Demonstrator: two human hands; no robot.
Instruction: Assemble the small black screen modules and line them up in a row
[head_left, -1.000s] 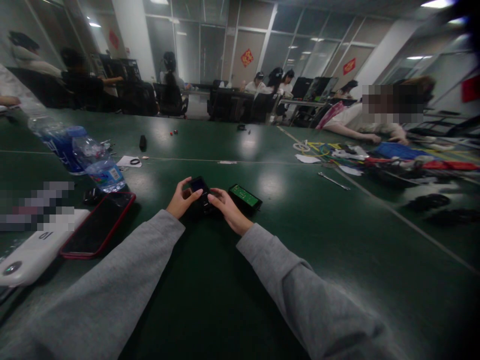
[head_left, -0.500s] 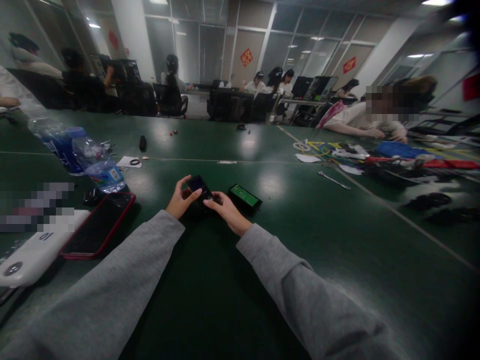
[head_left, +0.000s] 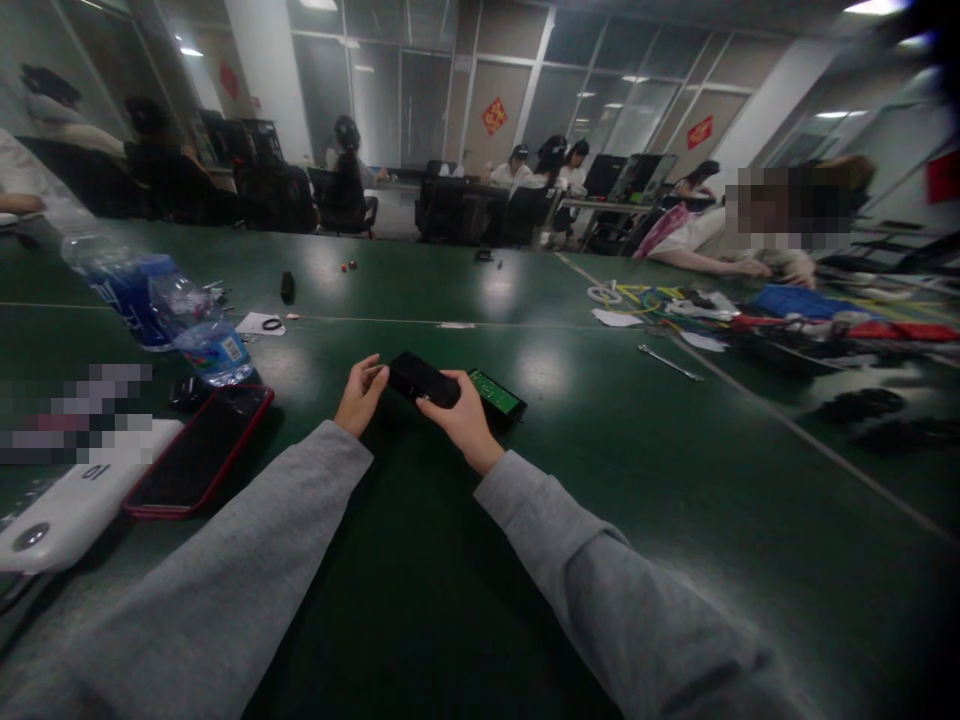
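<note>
A black boxy handheld device (head_left: pixel 420 378) is held just above the green table, its plain dark face turned up. My right hand (head_left: pixel 466 420) is closed round its right end, the thumb along the near side. At the other end, my left hand (head_left: pixel 361 396) has its fingers bent and its thumb tip against the device's left edge; the inside of that grip is partly hidden. Just behind my right hand lies a second black case with a green circuit-board-like face (head_left: pixel 499 396), partly covered by the fingers.
To the left are a red-edged phone (head_left: pixel 199 450), a white device (head_left: pixel 90 490) and plastic bottles (head_left: pixel 199 325). A wrench (head_left: pixel 670 363) lies to the right, before a heap of cables and tools (head_left: pixel 795 305). A person (head_left: pixel 712 240) leans on the table's far right.
The handheld device has been turned over: its small screen and buttons faced me before, and a plain black face shows now. My left thumb has moved off its front to its left edge.
</note>
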